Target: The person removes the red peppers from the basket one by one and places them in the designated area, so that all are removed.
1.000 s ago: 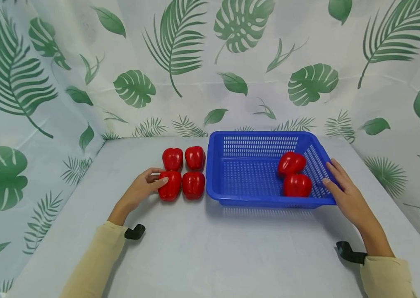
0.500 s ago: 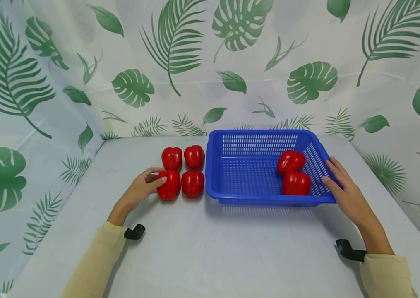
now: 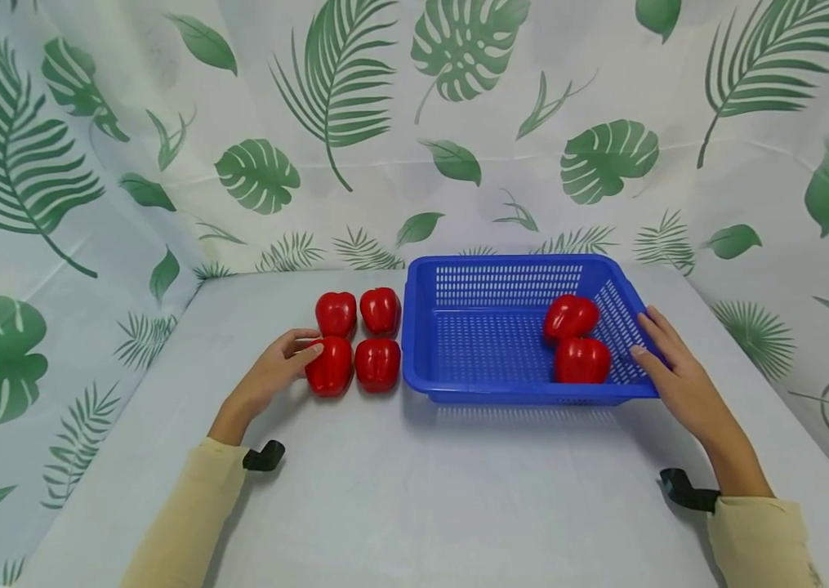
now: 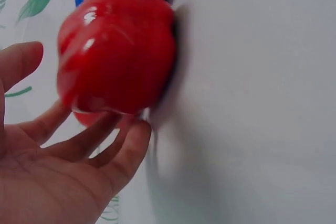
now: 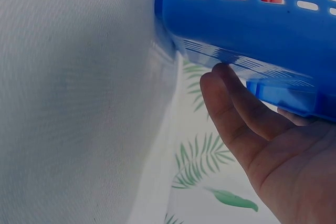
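Note:
My left hand [image 3: 273, 371] is at the nearest left red bell pepper [image 3: 329, 367]. In the left wrist view its fingers [image 4: 134, 145] reach the near end of that pepper, while the thumb stands apart from it. Three more red bell peppers [image 3: 377, 365] sit around it in a tight two-by-two group. My right hand [image 3: 686, 384] rests against the right side of a blue perforated basket [image 3: 414, 327], thumb at the rim. Below that rim, in the right wrist view, the fingers [image 5: 226, 111] extend outside the wall. Two red bell peppers [image 3: 582, 360] lie inside the basket at its right end.
All of this stands on a white-covered table [image 3: 458, 498]. Behind and at both sides hangs a white cloth [image 3: 370, 147] printed with green leaves. The basket's left wall stands close beside the pepper group.
The head view has shifted slightly. Both hands keep their places at the pepper and the basket, and no pepper has moved on the table.

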`<state>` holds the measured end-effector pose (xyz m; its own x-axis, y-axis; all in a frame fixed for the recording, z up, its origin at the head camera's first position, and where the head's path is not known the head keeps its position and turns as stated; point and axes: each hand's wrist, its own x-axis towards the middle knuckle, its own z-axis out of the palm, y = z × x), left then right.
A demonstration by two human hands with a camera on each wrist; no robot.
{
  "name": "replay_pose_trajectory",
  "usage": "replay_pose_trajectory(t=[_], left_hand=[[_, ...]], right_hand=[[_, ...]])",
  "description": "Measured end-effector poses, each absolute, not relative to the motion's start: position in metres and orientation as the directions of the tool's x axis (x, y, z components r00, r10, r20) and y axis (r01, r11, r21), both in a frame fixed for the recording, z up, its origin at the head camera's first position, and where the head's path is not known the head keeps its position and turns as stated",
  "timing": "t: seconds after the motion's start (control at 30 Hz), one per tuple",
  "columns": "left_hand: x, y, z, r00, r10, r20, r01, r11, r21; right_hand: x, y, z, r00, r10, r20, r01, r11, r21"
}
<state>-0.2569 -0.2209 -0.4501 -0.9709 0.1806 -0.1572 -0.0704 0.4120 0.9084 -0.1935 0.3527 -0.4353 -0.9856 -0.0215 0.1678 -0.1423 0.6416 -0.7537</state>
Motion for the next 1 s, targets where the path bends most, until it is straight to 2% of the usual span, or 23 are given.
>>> replay_pose_trajectory(t=[0.5,0.77,1.0], left_hand=[[-0.271,-0.2,-0.414,-0.996,0.088,0.036,0.065,0.353,0.933],[-0.279,-0.182,-0.398,-0.981,0.141,0.135,0.168,0.257,0.952],[-0.285,-0.161,-0.387,-0.974,0.161,0.159,0.194,0.236,0.952]], right_hand=[[-0.193,0.353,-0.436,-0.985,-0.02,0.17,-0.143,0.64,-0.755],[-0.192,0.353,-0.434,-0.985,-0.027,0.168,-0.145,0.648,-0.748],[-0.192,0.354,-0.435,-0.987,-0.029,0.161,-0.141,0.644,-0.752]])
